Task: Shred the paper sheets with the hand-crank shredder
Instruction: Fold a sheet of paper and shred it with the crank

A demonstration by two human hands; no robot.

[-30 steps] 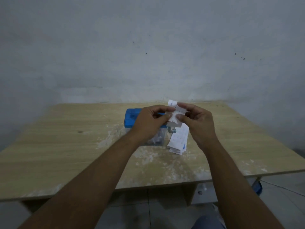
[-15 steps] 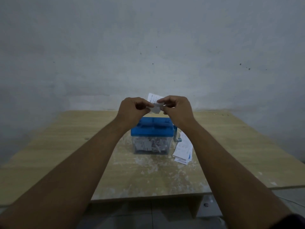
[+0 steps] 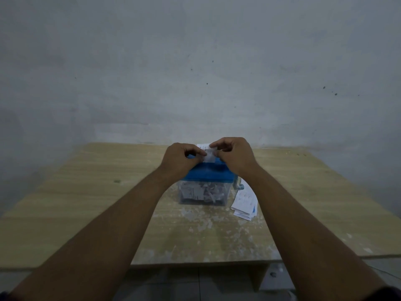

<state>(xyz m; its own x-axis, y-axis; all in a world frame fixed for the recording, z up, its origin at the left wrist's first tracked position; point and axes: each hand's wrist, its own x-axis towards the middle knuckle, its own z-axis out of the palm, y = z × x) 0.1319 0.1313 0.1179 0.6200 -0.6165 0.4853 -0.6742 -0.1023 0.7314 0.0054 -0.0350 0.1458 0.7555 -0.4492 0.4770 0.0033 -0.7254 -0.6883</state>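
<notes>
Paper slip is pinched, we note, by left hand and right hand together above the shredder; paper stack lies at its four o'clock.

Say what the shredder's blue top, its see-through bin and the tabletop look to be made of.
Blue rectangular shredder top: likely moulded plastic, matte, one even colour. See-through box-shaped bin: probably clear plastic; paper shreds show through its walls. Pale wood-grain tabletop: wood or wood-look laminate, by its straight grain lines; which cannot be told. Dull, with whitish scuffed patches.
</notes>
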